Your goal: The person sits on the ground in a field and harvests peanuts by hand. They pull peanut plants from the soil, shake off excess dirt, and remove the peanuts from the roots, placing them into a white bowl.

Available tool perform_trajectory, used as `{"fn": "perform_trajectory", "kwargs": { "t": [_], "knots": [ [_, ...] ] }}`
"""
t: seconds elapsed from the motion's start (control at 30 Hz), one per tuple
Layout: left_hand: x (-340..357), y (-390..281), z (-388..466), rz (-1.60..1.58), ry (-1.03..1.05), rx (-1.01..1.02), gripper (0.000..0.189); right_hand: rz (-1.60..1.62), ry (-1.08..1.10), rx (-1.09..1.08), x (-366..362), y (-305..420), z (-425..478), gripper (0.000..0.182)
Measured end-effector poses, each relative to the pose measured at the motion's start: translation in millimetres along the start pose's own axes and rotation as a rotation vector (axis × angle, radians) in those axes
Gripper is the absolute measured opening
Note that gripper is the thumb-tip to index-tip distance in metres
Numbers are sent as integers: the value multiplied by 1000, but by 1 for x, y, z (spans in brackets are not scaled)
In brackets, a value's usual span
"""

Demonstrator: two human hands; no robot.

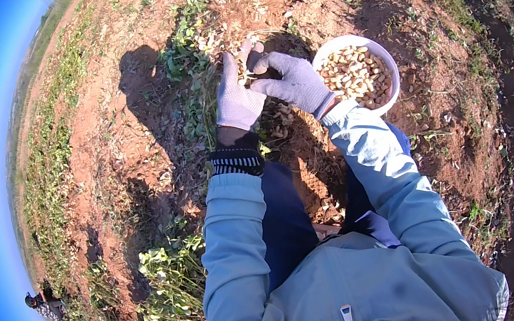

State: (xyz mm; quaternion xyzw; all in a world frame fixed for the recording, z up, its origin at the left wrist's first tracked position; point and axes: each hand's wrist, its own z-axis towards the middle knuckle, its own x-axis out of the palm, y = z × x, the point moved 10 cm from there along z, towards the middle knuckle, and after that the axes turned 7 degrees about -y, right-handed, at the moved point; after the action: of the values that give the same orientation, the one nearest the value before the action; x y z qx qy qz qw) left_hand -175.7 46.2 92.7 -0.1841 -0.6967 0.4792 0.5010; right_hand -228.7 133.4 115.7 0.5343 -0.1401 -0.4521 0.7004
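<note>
My left hand [240,92], in a pale knitted work glove, is closed round a small bunch of peanut pods and stems [243,72]. From the right, my right hand [292,80], gloved alike, reaches to that bunch with thumb and forefinger; whether its fingertips grip a pod cannot be told. Just beyond my right wrist stands a round white bucket [393,67] partly filled with peanuts in their shells [355,75]. More pods on pulled plants [280,118] lie in shadow on the soil beneath my hands.
Leafy green peanut plants [189,44] lie left of my hands. A larger leafy clump [173,281] is by my left sleeve. Reddish soil with dry leaves and low weeds [463,24] surrounds me. Another person [46,305] is low down at the far left.
</note>
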Motion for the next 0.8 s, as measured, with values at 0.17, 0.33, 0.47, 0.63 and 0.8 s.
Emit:
{"fn": "perform_trajectory", "kwargs": {
  "t": [0.17, 0.33, 0.47, 0.63, 0.8],
  "knots": [
    [0, 5, -3, -31, -4, -6, 59, 251, -42, 89, 30, -19, -5, 38],
    [-4, 9, 1, -225, 31, -75, 53, 121, -213, -20, 14, 11, -10, 32],
    [-5, 7, -5, 351, 32, 117, 44, -253, -105, 44, 15, 9, -5, 27],
    [-14, 4, -10, 1316, 70, 633, 41, -279, 89, 15, 20, -2, -6, 25],
    [-26, 42, 5, 1981, 113, 491, 31, -550, 136, -151, 8, 18, -13, 26]
  ]
}}
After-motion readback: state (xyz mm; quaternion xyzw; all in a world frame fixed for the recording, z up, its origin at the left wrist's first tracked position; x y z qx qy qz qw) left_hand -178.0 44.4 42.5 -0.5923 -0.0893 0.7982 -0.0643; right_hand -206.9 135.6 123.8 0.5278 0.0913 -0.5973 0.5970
